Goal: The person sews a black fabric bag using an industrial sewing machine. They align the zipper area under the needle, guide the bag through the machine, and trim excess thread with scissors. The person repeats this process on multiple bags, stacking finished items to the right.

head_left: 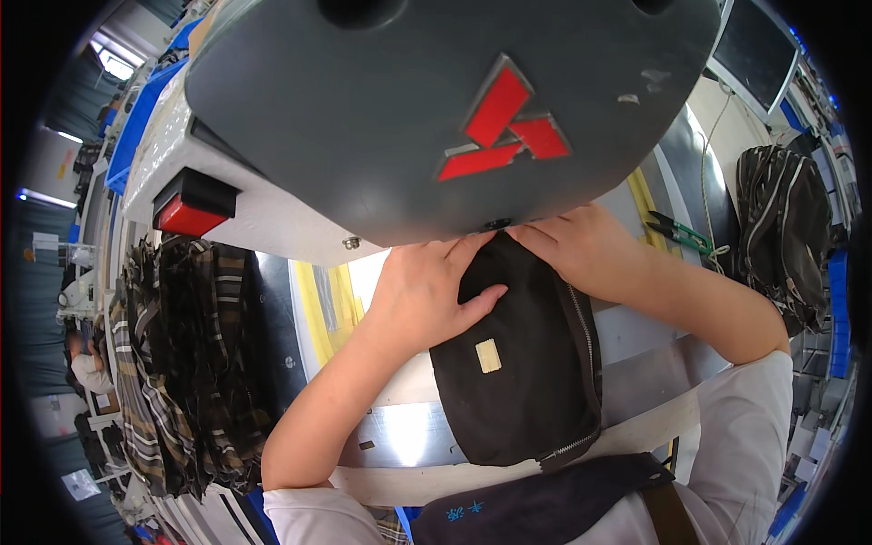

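A black fabric piece (509, 400) with a zipper along its right and lower edges and a small pale patch lies on the work surface in front of me. Its far end goes under the dark grey head of a sewing machine (363, 118), which hides the needle area. On the piece's left side rests my left hand (436, 295), open, thumb stretched out over the cloth and fingertips near the machine head. My right hand (577, 247) is closed on the far right edge of the piece, its fingers partly hidden by the machine.
Plaid fabric pieces (186, 363) are stacked at the left. Green-handled thread snips (681, 233) lie at the right, near a pile of black zippered pieces (783, 232). A screen (756, 50) stands far right. Another person (89, 368) is in the distance at the left.
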Tool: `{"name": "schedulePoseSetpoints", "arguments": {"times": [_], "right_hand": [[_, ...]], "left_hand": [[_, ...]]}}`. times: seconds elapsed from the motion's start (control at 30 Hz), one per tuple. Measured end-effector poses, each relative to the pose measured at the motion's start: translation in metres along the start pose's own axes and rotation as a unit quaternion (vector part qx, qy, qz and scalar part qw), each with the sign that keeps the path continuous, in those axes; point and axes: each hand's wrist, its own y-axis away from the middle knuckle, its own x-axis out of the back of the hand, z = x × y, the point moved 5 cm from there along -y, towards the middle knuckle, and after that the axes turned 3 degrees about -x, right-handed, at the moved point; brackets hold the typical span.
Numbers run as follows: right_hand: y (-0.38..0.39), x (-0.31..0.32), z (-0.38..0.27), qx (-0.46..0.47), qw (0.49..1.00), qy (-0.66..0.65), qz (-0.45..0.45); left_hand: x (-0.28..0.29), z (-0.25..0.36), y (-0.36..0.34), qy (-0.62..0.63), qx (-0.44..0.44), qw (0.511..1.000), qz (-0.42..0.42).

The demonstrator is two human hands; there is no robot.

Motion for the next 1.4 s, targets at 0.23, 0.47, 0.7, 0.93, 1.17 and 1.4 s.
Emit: {"name": "schedulePoseSetpoints", "arguments": {"times": [0.23,0.47,0.7,0.93,1.17,1.4], "right_hand": [[0.001,0.002,-0.003,0.015,1.0,0.006,0.002],[-0.004,-0.003,0.007,0.004,1.0,0.015,0.007],[-0.007,0.0,0.009,0.001,1.0,-0.007,0.001],[-0.007,0.002,0.007,-0.003,1.0,-0.008,0.011],[-0.005,-0.003,0.01,-0.011,1.0,-0.006,0.002],[0.004,-0.001,-0.002,-0.017,0.999,-0.017,-0.029]], "left_hand": [[0.0,0.003,0.001,0.021,0.006,1.0,-0.004],[-0.002,-0.005,-0.004,-0.009,0.01,1.0,0.012],[-0.001,-0.007,-0.003,-0.009,0.018,1.0,0.012],[-0.005,-0.009,0.0,0.008,0.027,0.999,0.017],[-0.004,-0.007,-0.001,0.012,-0.001,0.999,0.044],[-0.005,0.003,0.01,0.037,-0.015,0.996,0.075]]}}
